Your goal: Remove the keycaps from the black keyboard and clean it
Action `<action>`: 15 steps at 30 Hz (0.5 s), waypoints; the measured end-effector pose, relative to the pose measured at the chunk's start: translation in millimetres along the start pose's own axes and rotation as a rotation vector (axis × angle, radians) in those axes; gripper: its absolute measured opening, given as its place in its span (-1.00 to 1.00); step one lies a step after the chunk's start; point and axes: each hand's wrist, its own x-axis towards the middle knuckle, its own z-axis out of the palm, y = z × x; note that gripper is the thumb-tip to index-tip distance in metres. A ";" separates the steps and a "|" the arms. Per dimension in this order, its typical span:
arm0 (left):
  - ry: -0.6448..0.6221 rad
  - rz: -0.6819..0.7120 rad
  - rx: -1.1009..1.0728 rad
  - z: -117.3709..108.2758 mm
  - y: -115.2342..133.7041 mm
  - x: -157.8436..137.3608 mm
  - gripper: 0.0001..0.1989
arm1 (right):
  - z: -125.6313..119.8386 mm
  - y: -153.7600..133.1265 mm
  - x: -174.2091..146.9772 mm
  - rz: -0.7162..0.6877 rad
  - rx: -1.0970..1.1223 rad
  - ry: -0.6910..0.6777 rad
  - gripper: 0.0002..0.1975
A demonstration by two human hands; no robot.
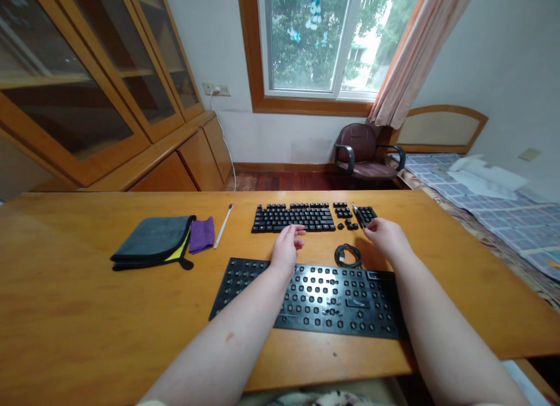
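Below me lies a black keyboard base [315,298] with its keycaps off, bare key posts in rows. Beyond it, loose black keycaps [293,218] are laid out in keyboard order. My left hand [286,248] hovers above the base's far edge, near the keycaps, fingers loosely apart and holding nothing. My right hand [385,237] is closed in a pinch beside the number-pad keycaps [367,213]. From its fingertips a slim, dark tool with a light tip [359,214] points away over these keycaps; its exact kind is unclear. A coiled black USB cable [349,256] rests between my hands.
On the left of the wooden table [65,312] are a folded grey cloth [153,240], a purple cloth [202,235] and a white toothbrush [223,226]. A chair [363,149] stands past the far edge, a bed [494,202] at the right.
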 end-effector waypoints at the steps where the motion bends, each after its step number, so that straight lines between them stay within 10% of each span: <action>1: -0.001 0.003 0.003 -0.3 -0.7 0.5 -0.67 | -3.2 -2.0 -2.4 -0.025 0.008 -0.008 -0.86; 9: -0.088 0.078 0.092 -1.8 -3.4 -1.5 -0.68 | -25.5 -9.8 -38.5 -0.101 0.290 -0.033 -0.81; 15: -0.449 0.025 0.147 6.5 -1.0 -15.1 -0.59 | -12.1 -54.4 -78.2 -0.353 0.606 -0.449 -0.76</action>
